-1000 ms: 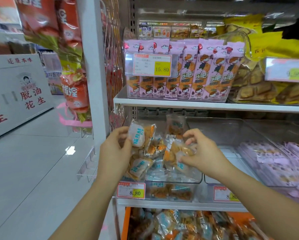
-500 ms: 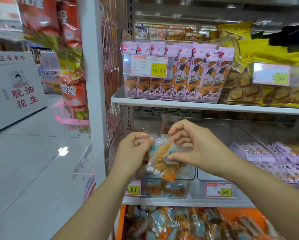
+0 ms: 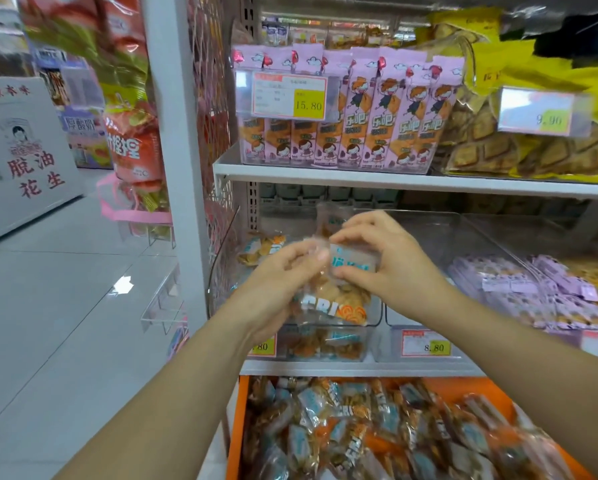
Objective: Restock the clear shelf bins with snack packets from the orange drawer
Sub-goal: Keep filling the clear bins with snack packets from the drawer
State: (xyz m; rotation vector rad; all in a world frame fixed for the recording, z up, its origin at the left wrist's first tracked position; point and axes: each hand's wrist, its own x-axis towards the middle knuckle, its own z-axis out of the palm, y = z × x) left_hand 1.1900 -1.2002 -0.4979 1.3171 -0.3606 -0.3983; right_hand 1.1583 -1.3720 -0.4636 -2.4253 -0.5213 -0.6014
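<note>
Nearest: orange drawer, heaped with packets. Above it, left hand and right hand both pinching one snack packet by its top, just before the left clear bin. Might slip on slick film, or catch the bin's rim and drop.

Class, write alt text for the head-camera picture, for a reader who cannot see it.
The left hand and right hand hold clear snack packets at a clear shelf bin in a shop. Below, an open orange drawer lies full of similar packets; pink packs stand on the shelf above.
</note>
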